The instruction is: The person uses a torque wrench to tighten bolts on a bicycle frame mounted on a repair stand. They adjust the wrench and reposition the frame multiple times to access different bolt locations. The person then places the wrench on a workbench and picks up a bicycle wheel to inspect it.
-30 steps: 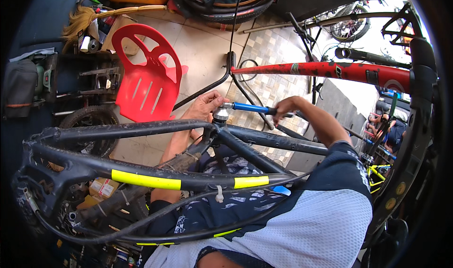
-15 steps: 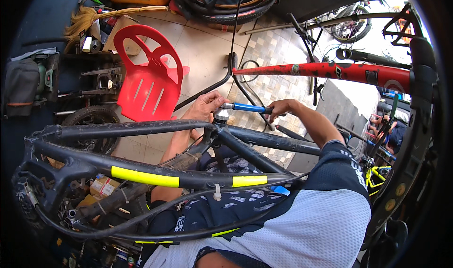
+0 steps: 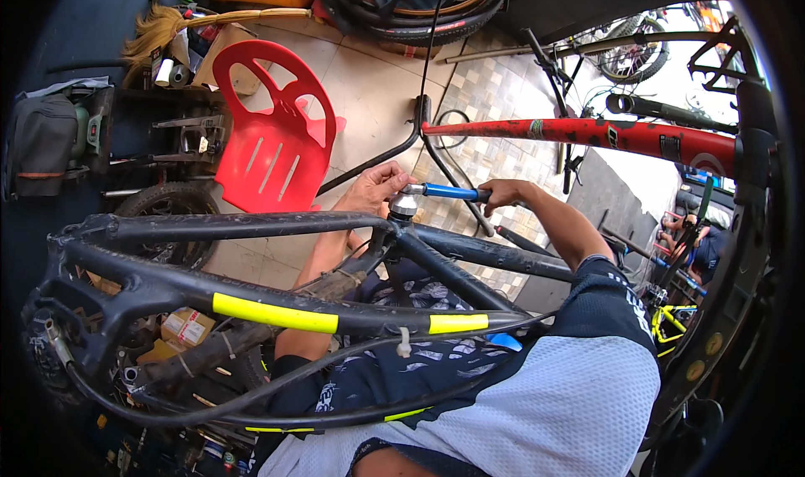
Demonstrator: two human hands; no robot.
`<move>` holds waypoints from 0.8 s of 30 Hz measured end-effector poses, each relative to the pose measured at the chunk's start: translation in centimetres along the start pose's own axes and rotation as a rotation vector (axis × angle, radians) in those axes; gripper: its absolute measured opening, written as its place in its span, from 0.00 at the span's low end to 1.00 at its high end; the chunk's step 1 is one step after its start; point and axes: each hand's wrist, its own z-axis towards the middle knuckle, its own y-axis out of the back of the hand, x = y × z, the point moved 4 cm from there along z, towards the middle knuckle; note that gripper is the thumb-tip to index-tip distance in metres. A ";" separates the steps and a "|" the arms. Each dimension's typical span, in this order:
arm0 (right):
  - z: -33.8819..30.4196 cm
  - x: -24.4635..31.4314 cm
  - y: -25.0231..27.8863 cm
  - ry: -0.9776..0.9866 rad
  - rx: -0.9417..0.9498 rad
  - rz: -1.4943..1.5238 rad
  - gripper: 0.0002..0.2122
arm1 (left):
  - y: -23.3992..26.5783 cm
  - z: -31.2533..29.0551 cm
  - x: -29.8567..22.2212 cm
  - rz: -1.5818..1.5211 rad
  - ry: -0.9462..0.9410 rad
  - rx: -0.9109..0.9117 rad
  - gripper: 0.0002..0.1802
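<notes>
A black bicycle frame (image 3: 277,225) with bright yellow stickers (image 3: 275,312) lies across in front of me. On its bottom bracket shell sits a silver socket-like tool (image 3: 403,206). A ratchet wrench (image 3: 453,192) with a blue handle is attached on top and points to the right. My left hand (image 3: 377,188), reaching from behind the frame, has its fingers closed over the wrench's head. The dark end of the handle is in the grip of my right hand (image 3: 506,193). Part of my left forearm is hidden by the frame tubes.
A red plastic chair (image 3: 277,133) stands beyond the frame on the left. A red bicycle frame tube (image 3: 579,133) stretches across the right. Tyres (image 3: 411,24) are stacked at the back, near a straw broom (image 3: 159,36). Another person (image 3: 704,242) is at the far right.
The whole view has shifted slightly, so things appear a little further right. Both hands keep the same hold on the ratchet wrench, which shows no clear turn.
</notes>
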 end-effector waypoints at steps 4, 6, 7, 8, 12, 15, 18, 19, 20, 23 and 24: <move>-4.3 -0.2 0.0 -0.381 0.385 -0.138 0.12 | -0.2 0.1 -0.5 0.077 0.005 0.050 0.13; -10.2 0.0 1.5 -0.444 0.478 -0.055 0.13 | -0.3 0.0 -0.6 0.062 -0.013 0.053 0.13; -12.0 0.4 1.8 -0.492 0.556 -0.015 0.15 | -0.3 0.0 -0.7 0.026 -0.016 0.053 0.12; -13.1 0.8 1.9 -0.515 0.695 0.067 0.16 | -0.4 0.0 -0.8 -0.011 -0.026 0.070 0.12; -8.0 -0.2 1.5 -0.444 0.578 -0.127 0.16 | -0.6 -0.1 -1.1 -0.003 -0.028 0.066 0.12; -1.6 -0.7 -0.9 -0.091 0.203 0.064 0.17 | -0.5 0.0 -1.2 0.121 -0.026 0.053 0.12; 0.2 -0.7 -1.6 -0.127 0.137 0.147 0.19 | -0.2 0.1 -0.8 0.082 0.029 0.031 0.12; -1.0 -0.3 -1.3 -0.107 0.172 0.120 0.17 | 0.0 0.1 -0.6 0.108 0.075 0.026 0.12; -2.5 -0.2 -1.0 -0.266 0.281 -0.027 0.16 | 0.0 0.2 -0.6 0.089 0.030 0.045 0.12; -11.0 0.8 1.1 -0.462 0.524 -0.083 0.21 | 0.0 0.1 -0.2 0.023 -0.019 0.041 0.12; -13.3 1.2 1.2 -0.499 0.584 0.022 0.21 | -0.2 0.1 0.1 -0.017 -0.018 0.040 0.12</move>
